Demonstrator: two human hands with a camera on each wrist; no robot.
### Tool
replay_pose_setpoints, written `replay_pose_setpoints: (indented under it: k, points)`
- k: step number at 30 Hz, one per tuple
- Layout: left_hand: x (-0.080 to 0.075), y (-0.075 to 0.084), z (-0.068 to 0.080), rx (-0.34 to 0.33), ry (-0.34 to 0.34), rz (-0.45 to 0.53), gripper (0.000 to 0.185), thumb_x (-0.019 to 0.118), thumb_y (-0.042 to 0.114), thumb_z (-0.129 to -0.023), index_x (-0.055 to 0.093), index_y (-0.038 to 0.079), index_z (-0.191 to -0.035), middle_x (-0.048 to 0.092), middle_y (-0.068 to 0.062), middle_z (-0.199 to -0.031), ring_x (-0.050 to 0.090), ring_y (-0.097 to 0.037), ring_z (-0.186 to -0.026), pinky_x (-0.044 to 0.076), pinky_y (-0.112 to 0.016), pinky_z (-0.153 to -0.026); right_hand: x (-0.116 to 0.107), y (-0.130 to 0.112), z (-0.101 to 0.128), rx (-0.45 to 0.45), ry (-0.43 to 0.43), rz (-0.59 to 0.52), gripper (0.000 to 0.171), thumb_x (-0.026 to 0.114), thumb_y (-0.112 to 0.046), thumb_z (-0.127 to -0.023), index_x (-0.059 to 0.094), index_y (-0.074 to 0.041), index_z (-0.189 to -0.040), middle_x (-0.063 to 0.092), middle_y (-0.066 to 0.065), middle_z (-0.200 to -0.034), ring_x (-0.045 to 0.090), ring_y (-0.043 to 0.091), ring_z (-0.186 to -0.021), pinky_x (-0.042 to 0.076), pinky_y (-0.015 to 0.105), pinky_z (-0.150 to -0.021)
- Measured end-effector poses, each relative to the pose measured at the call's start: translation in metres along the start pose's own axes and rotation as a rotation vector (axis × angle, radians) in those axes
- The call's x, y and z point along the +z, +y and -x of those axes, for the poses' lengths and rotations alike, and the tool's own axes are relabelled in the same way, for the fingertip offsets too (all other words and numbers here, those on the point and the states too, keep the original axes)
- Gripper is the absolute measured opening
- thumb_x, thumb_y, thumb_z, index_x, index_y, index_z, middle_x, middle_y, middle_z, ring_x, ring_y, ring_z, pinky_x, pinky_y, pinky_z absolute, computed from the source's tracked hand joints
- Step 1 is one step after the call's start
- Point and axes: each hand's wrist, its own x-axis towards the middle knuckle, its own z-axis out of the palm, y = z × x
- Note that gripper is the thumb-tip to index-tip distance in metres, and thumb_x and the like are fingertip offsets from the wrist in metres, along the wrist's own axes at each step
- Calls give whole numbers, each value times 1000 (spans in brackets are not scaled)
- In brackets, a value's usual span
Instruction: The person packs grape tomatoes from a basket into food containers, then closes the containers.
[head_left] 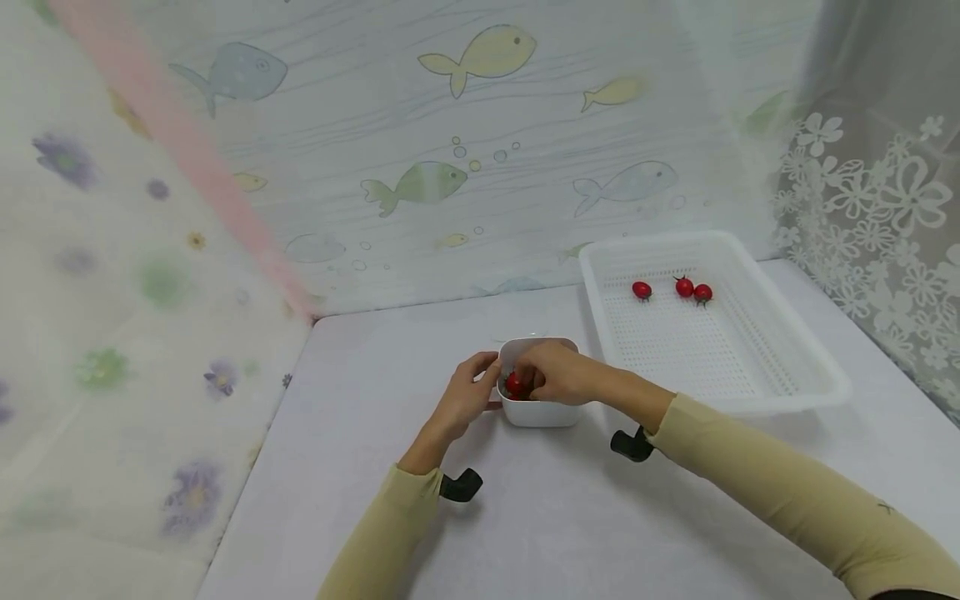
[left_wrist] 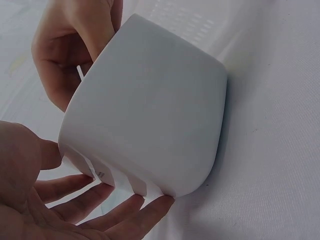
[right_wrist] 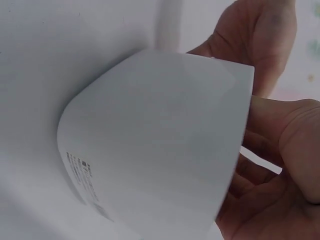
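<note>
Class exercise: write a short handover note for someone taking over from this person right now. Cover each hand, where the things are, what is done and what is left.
Left hand: open, fingers steadying the small white bowl.
Right hand: reaching into the bowl at a cherry tomato; grip hidden.
Done: three cherry tomatoes lie at the far end of the white basket.
Left: at least one tomato remains in the bowl; the count is hidden.

Your right wrist camera is filled by the white bowl point(right_wrist: 160, 135), seen from outside and low down, its rounded wall close to the lens. A small printed label sits near its base (too blurred to read). Your right hand point(right_wrist: 280, 170) reaches over the rim at the right, fingers dipping inside. Behind the rim shows your left hand point(right_wrist: 255, 40).
</note>
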Motion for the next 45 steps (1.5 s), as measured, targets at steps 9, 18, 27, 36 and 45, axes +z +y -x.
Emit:
replay_pose_setpoints:
  k: [9, 18, 27, 36, 45]
  points:
    - [0, 1, -1, -4, -3, 11, 44, 48, 27, -110, 49, 4, -148, 43, -19, -156, 52, -41, -134, 63, -44, -86, -20, -5, 18, 21, -30, -30, 35, 72, 2, -90, 66, -3, -124, 71, 11, -109, 61, 14, -82, 57, 25, -73]
    - [0, 1, 0, -12, 1, -2, 44, 48, 28, -110, 49, 5, -148, 43, -18, -157, 53, -40, -134, 63, -42, -85, -42, -5, 38, 81, -30, 58, 16, 75, -12, -93, 71, -9, -108, 68, 6, -103, 64, 22, -94, 59, 29, -77]
    - [-1, 0, -1, -15, 11, -8, 45, 49, 27, -110, 48, 5, -149, 43, -19, -156, 53, -41, -134, 63, -42, -85, -67, 9, 54, 84, -31, 31, 20, 74, -12, -94, 70, -3, -112, 69, 10, -110, 66, 28, -101, 61, 36, -84]
    - [-1, -1, -1, -5, 4, -5, 46, 49, 28, -110, 48, 5, -149, 42, -19, -157, 52, -41, -135, 63, -42, -86, -101, 31, 63, 131, -6, 63, 23, 74, -18, -95, 70, -5, -114, 70, 7, -114, 66, 24, -104, 61, 40, -87]
    - [-2, -2, -1, 29, -22, 50, 44, 48, 23, -110, 48, 0, -147, 42, -23, -155, 52, -44, -133, 63, -45, -85, -130, 73, 62, 225, 32, 115, 28, 73, -20, -95, 69, -1, -116, 70, 12, -116, 65, 28, -105, 58, 48, -90]
